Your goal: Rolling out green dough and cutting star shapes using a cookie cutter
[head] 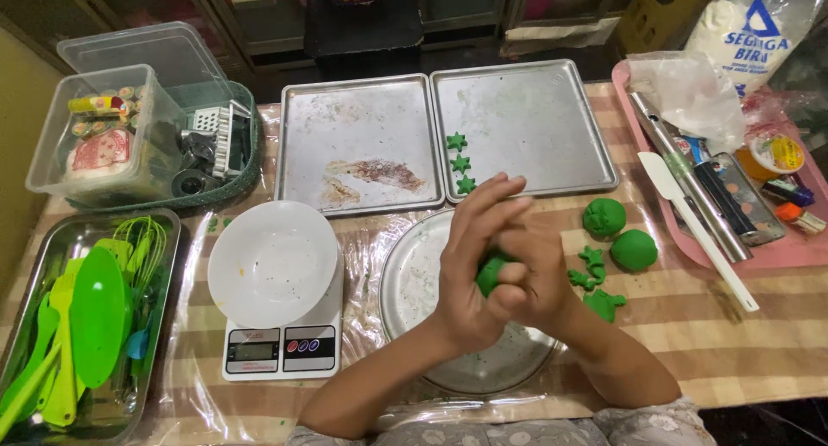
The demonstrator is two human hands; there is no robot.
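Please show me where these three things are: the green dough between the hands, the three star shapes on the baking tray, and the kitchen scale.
green dough (489, 273), head view, the bit showing between the hands.
star shapes (461, 164), head view, middle star.
kitchen scale (280, 350), head view, front panel.

Most of the green dough lump (489, 274) is buried between the left hand (470, 256) and right hand (535, 278), so can't tell its shape. The round metal plate (414, 273) is half covered by the arms. The flour bag (759, 28) and utensil tray (52, 239) run off the edges.
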